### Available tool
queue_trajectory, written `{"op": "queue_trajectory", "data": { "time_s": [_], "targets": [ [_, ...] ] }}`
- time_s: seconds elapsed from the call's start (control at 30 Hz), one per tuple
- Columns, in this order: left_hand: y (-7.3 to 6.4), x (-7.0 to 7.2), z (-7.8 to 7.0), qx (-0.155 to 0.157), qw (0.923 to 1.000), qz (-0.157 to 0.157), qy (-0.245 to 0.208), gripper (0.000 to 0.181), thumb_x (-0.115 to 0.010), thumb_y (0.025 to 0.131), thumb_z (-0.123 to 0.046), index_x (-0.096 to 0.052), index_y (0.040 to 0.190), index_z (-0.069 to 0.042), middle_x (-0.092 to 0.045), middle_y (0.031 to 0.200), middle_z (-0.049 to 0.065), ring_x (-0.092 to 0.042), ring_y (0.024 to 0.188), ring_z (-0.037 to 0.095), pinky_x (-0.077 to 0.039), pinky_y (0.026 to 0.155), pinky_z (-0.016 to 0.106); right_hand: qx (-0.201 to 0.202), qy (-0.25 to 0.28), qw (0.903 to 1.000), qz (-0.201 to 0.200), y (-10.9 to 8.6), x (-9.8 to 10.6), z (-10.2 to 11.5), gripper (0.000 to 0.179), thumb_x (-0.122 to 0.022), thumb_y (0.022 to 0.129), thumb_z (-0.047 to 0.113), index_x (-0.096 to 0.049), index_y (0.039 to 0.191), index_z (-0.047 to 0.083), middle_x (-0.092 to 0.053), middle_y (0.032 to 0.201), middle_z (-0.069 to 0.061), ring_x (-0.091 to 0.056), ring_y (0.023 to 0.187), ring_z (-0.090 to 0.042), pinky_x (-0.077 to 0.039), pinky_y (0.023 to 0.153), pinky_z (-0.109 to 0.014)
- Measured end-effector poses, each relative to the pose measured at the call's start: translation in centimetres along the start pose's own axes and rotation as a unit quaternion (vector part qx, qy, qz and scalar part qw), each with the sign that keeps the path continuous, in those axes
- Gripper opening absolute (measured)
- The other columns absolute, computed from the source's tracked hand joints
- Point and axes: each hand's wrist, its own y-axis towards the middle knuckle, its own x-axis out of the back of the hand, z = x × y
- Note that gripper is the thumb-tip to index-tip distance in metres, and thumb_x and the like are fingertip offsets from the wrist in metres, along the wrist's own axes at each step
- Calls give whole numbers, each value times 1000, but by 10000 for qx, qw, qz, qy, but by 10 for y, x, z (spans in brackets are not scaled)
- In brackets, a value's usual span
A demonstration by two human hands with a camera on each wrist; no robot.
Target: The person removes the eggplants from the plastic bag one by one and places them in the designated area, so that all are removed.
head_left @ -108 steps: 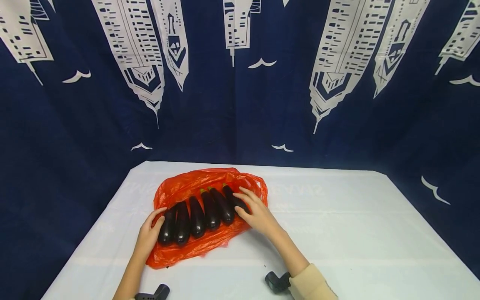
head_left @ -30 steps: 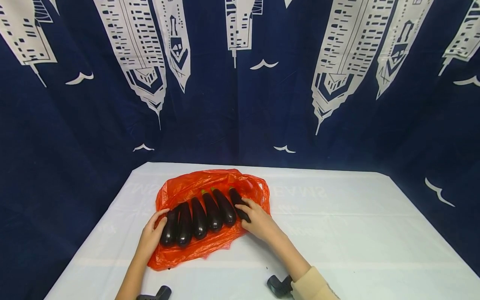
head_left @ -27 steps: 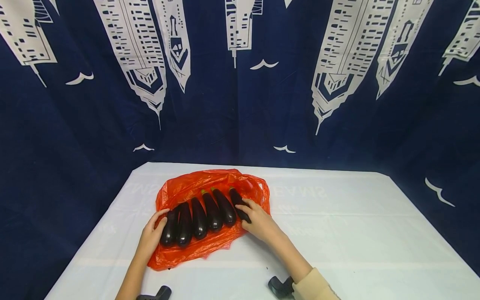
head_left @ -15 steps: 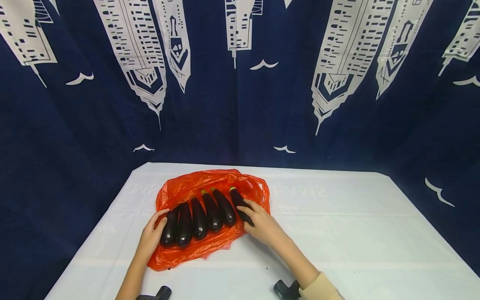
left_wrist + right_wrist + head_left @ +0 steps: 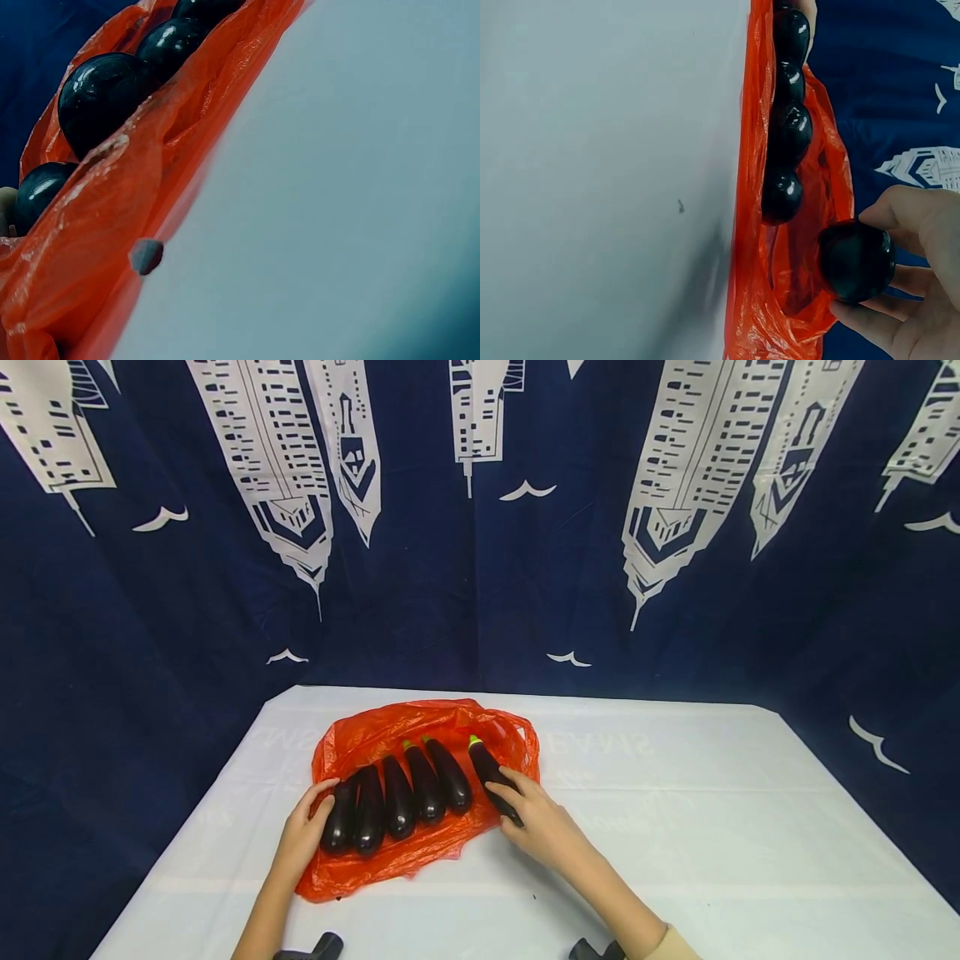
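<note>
My right hand (image 5: 546,828) grips a glossy dark purple eggplant (image 5: 486,763) near its rounded end, thumb on one side and fingers on the other. Its pale green stem end points away from me. In the right wrist view this eggplant (image 5: 856,261) stands apart from the others, over the far part of the red plastic bag (image 5: 360,732). Several more eggplants (image 5: 397,797) lie side by side on the opened bag. My left hand (image 5: 296,837) rests at the bag's left side, its curved fingers and thumb against the leftmost eggplant (image 5: 339,818).
A white-covered table (image 5: 712,810) extends beneath the bag and off to the right. Behind it hangs a dark blue curtain (image 5: 480,585) with white building and bird prints. A small dark speck (image 5: 680,205) lies on the cloth near me.
My right hand has drawn the rightmost eggplant towards me and to the right, widening its gap from the row. The left hand and the other eggplants stay put.
</note>
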Motion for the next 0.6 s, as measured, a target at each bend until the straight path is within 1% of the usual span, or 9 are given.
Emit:
{"op": "queue_trajectory", "data": {
  "time_s": [0.17,0.33,0.5,0.6],
  "targets": [
    [1,-1,3,50,10000,-27,-23,41,-41,96,-35,-44,130,-11,-42,137,17,-35,127,33,-22,106,59,-127,-19,9999,-73,-7,5,0,43,-64,79,15,-58,121,20,-47,134,-7,-51,115,-27,-53,77,-47],
    [3,-1,1,127,9999,18,0,43,-40,96,-38,-44,131,-13,-41,138,16,-33,128,34,-21,107,59,-302,-17,9995,-104,-11,12,0,43,-64,79,15,-58,121,21,-47,135,-5,-50,116,-27,-52,77,-49],
    [2,0,1,204,9997,110,37,43,-39,97,-36,-41,133,-12,-38,140,17,-31,130,34,-19,107,59,-487,-46,9986,-189,-18,17,-2,44,-63,78,15,-58,121,23,-46,136,-4,-51,116,-27,-53,76,-48],
    [2,1,2,218,9997,127,-28,42,-39,97,-33,-41,133,-12,-37,141,17,-29,132,34,-18,108,59,-554,-52,9980,-308,-22,19,-3,45,-63,77,15,-58,121,24,-46,136,-2,-52,115,-26,-53,75,-46]
  ]
}}
